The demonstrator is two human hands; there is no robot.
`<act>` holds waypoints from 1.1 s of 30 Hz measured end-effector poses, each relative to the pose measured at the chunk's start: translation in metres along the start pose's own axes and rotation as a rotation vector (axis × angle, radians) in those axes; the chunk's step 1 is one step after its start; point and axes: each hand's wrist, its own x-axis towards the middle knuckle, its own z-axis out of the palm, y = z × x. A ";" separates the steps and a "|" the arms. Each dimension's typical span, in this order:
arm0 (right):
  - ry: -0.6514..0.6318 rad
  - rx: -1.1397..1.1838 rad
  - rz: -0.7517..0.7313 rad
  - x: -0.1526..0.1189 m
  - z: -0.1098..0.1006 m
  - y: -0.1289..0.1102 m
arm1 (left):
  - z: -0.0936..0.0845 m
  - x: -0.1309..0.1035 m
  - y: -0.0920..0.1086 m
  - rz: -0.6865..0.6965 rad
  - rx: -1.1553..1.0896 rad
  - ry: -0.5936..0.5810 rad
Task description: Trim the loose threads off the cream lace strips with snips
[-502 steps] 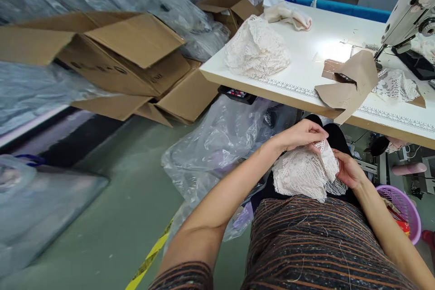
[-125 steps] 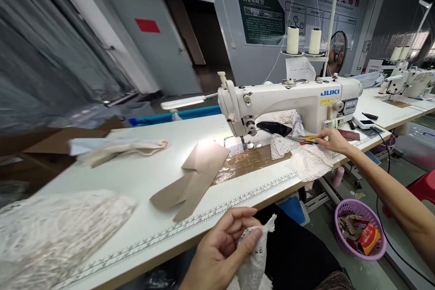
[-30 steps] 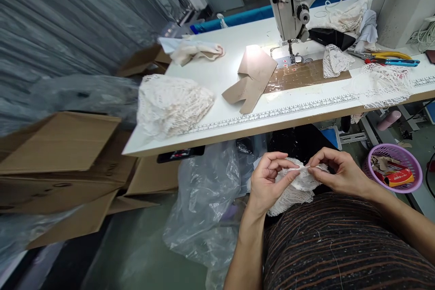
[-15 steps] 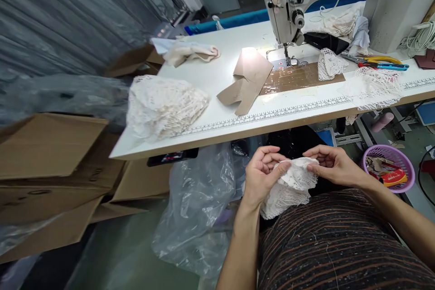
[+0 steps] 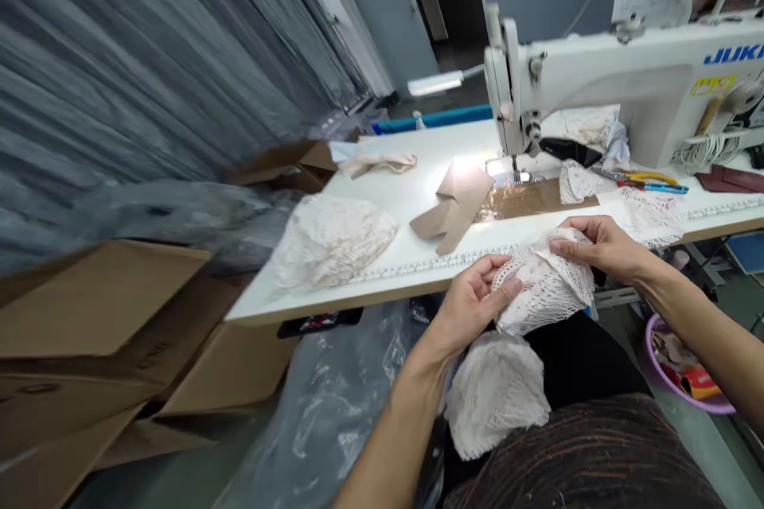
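Lace piece (image 5: 546,286) in both hands, raised over the lap before the near edge of the sewing table (image 5: 433,145). Pinched at its left border by the left hand (image 5: 469,304), thumb in front, fingers curled behind and partly covered by the fabric. Gripped at the upper right by the right hand (image 5: 606,250), thumb laid across the face, fingertips out of sight behind. Cannot tell the number of layers between thumb and fingers. Hidden behind the hands and lace: a stretch of the printed ruler (image 5: 438,263). Covered in part by a 2nd lace piece (image 5: 498,394): the black-clad lap. Cut off at the right border: the sewing machine (image 5: 597,75), blue lettering incomplete. Overlapped by the right forearm: a purple basket (image 5: 649,343), contents only partly visible, something red and yellow among them. Blurred at left: cardboard boxes (image 5: 89,302), markings too soft to read.

Held piece off-white and openwork, with small holes along the curved left border, net-like mesh lower down, folds and crumples near the right thumb. Beyond the right hand on the table, yellow-handled scissors (image 5: 650,176).
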 end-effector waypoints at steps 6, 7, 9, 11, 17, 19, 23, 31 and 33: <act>0.204 -0.126 -0.061 0.061 -0.010 -0.007 | -0.031 0.062 0.025 0.177 0.391 0.228; 0.225 -0.140 -0.060 0.069 -0.011 -0.004 | -0.034 0.069 0.027 0.191 0.498 0.246; 0.259 -0.176 -0.062 0.078 -0.015 0.002 | -0.039 0.078 0.030 0.218 0.702 0.257; 0.280 -0.226 -0.066 0.082 -0.020 0.008 | -0.041 0.081 0.032 0.268 0.856 0.275; 0.259 -0.295 -0.041 0.079 -0.028 0.015 | -0.038 0.080 0.042 0.331 0.936 0.248; 0.235 -0.314 -0.045 0.078 -0.030 0.015 | -0.032 0.080 0.052 0.239 0.824 0.143; 0.179 -0.377 -0.046 0.081 -0.036 0.013 | -0.003 0.088 0.080 0.034 0.494 0.011; 0.056 -0.332 -0.130 0.088 -0.049 0.016 | 0.035 0.127 0.097 -0.059 0.223 -0.102; 0.039 -0.326 -0.116 0.087 -0.048 0.017 | 0.031 0.128 0.095 -0.050 0.223 -0.102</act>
